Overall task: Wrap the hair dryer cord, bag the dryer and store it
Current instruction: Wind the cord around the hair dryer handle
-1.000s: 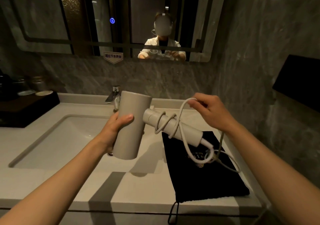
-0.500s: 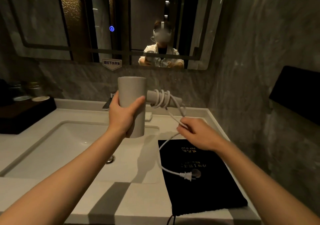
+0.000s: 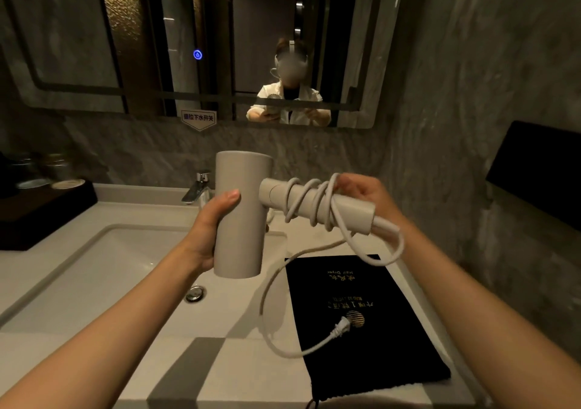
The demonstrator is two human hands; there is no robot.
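Observation:
My left hand (image 3: 213, 226) grips the barrel of the beige hair dryer (image 3: 240, 217), held upright above the sink. The dryer's handle sticks out to the right with several turns of the white cord (image 3: 309, 207) wound around it. My right hand (image 3: 364, 198) holds the cord against the far side of the handle. The loose end of the cord loops down, and its plug (image 3: 341, 327) rests on the flat black drawstring bag (image 3: 361, 320), which lies on the counter at the right.
A white basin (image 3: 94, 270) with a metal drain (image 3: 195, 293) sits below the dryer, the tap (image 3: 198, 187) behind it. A dark tray with jars (image 3: 37, 195) stands at the back left. The stone wall runs close on the right, the mirror (image 3: 220, 47) ahead.
My right hand has risen from above the bag to the dryer handle, laying another turn of cord on it. The hanging cord is shorter, and the plug has slid a little on the bag.

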